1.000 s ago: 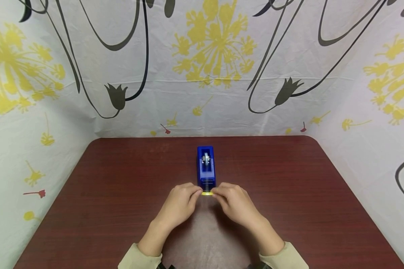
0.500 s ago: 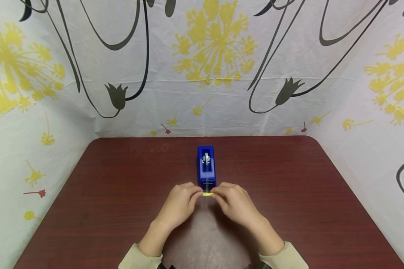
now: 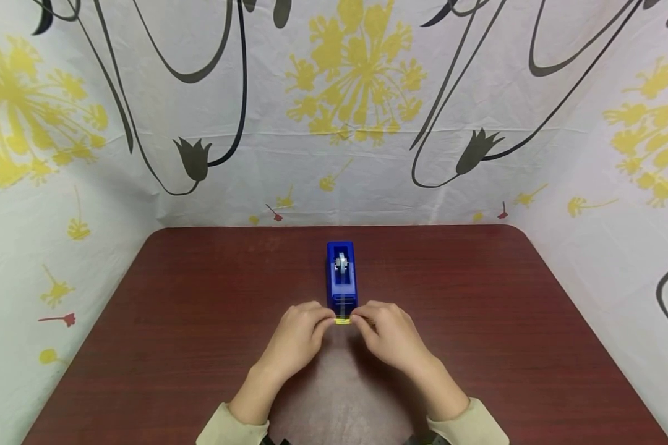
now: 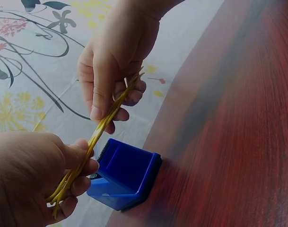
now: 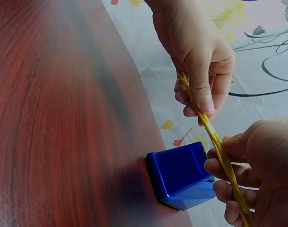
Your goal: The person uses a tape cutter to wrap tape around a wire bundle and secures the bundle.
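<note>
A bundle of thin yellow strands (image 3: 342,321) stretches between both hands, just in front of a blue tape dispenser (image 3: 342,288). My left hand (image 3: 299,334) pinches one end of it between thumb and fingers. At the other end, my right hand (image 3: 391,335) pinches it the same way. Both wrist views show the strands (image 4: 102,125) running straight from hand to hand, loose tips sticking out past the fingers. A shiny patch of what looks like clear tape sits at mid-bundle. The dispenser's toothed cutter edge (image 5: 204,150) is close behind the strands.
The dispenser stands on a dark red wood-grain table (image 3: 211,296), its roll hub (image 3: 341,264) toward the back. A white cloth with yellow and grey flower prints (image 3: 367,179) hangs behind the table and along both sides.
The right fingertips have shifted very slightly to the right. Otherwise the hands, bundle and dispenser stay in place.
</note>
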Available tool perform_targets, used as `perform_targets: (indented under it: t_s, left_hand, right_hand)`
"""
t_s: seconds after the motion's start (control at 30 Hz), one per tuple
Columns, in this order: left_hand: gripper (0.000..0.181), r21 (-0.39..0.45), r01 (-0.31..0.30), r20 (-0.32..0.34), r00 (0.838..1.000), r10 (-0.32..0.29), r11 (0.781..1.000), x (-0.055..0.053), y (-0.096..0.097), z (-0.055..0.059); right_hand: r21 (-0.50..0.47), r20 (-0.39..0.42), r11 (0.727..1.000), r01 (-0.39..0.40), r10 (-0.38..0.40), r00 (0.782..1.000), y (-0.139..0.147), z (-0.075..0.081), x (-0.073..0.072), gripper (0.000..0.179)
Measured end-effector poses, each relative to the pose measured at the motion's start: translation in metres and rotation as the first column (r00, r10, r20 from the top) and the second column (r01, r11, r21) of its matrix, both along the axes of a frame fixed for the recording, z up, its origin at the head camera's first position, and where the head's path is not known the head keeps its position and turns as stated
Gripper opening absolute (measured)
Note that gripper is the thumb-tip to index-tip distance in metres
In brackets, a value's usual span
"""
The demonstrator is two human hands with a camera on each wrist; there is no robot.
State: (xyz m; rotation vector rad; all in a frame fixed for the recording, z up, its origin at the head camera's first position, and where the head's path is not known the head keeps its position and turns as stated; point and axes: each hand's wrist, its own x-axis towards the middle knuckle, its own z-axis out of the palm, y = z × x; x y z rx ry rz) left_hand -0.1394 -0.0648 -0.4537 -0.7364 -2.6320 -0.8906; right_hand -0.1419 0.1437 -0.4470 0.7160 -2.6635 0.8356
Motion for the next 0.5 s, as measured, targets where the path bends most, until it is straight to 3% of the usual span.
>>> perform_targets:
  t_s: [0.5]
  left_hand:
    - [0.004, 0.017, -0.004, -0.057, 0.998, 0.005, 1.0, -0.0026, -0.0001, -0.0008]
  right_hand:
    - [0.011, -0.005, 1.0, 0.015, -0.015, 1.0, 0.0009, -0.0005, -0.0009, 0.006]
